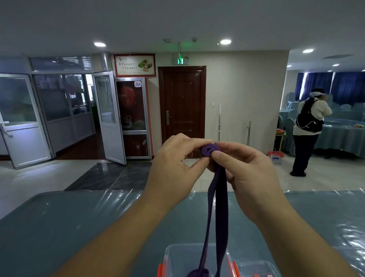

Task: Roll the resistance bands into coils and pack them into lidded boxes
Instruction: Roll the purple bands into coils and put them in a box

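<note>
A purple resistance band point(217, 213) hangs from a small coil at its top end, held up in front of me. My left hand point(174, 165) pinches the coil from the left. My right hand point(241, 168) pinches it from the right, thumb on the coil's face. The band's loose end drops into a clear plastic box point(172, 261) with orange latches at the table's near edge. A second clear box or lid point(261, 273) with orange parts lies right beside it.
The table point(69, 227) has a blue cloth under clear plastic. Beyond it are a tiled floor, glass doors at the left, a brown door in the middle. A person point(307, 131) stands at the far right by a round table.
</note>
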### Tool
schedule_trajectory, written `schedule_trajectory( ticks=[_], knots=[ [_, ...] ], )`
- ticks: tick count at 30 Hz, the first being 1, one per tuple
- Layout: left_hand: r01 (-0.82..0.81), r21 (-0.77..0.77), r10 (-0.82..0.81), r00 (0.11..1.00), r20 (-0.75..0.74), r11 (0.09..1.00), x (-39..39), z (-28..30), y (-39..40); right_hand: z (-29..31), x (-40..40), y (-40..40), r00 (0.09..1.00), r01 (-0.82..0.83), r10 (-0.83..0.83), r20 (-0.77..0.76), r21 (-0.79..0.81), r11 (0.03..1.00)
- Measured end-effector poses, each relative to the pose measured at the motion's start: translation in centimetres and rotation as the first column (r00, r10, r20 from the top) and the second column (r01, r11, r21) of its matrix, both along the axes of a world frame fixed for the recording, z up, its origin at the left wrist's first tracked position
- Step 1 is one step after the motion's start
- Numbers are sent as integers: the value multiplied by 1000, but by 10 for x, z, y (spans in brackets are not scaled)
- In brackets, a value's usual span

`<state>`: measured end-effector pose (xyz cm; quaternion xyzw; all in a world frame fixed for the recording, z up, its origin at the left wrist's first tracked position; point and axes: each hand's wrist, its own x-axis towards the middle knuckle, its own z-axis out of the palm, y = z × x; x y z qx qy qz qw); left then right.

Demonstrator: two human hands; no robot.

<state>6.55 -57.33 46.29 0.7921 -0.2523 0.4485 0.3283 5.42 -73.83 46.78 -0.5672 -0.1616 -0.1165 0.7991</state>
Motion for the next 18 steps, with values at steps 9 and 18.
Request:
schedule_trajectory(
  ticks=[9, 18],
  knots=[
    [-78, 19, 77, 996, 39, 997, -3, 1, -2, 0, -2, 4, 1000, 9, -9, -17, 3, 1000],
    [43, 303, -27, 998, -56, 952, 4, 4, 18, 3, -2, -15, 1000, 10, -12, -9, -169, 986]
  ],
)
